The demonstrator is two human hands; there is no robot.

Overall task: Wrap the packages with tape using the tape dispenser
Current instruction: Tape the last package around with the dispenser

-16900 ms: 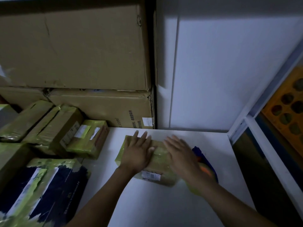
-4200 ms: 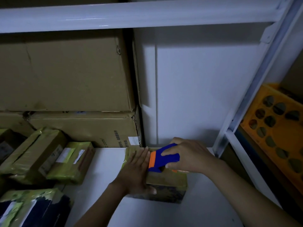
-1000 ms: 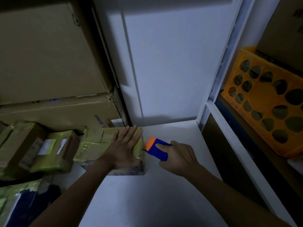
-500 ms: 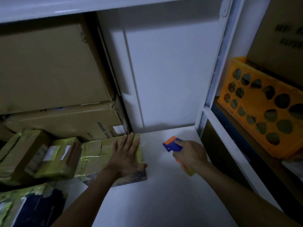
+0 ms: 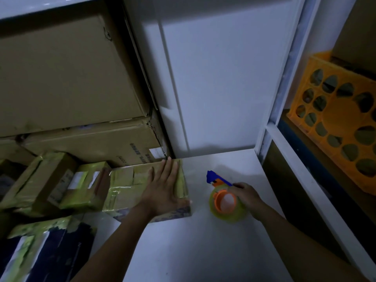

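Blue-orange tape dispenser (image 5: 220,193), yellow-taped brown pkg (image 5: 130,184), orange crate (image 5: 335,119).

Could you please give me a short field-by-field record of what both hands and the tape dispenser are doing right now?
package: tape-wrapped brown cardboard package, flat on white shelf board
left hand: flat on package top, fingers straight
right hand: grips blue-and-orange tape dispenser, right of package, not touching it
far right: orange plastic crate

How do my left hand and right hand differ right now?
The left hand lies flat, fingers straight, on the taped package; the right hand curls round the tape dispenser. The left hand is near the other packages; the right hand is apart from them. Both reach over the white shelf.
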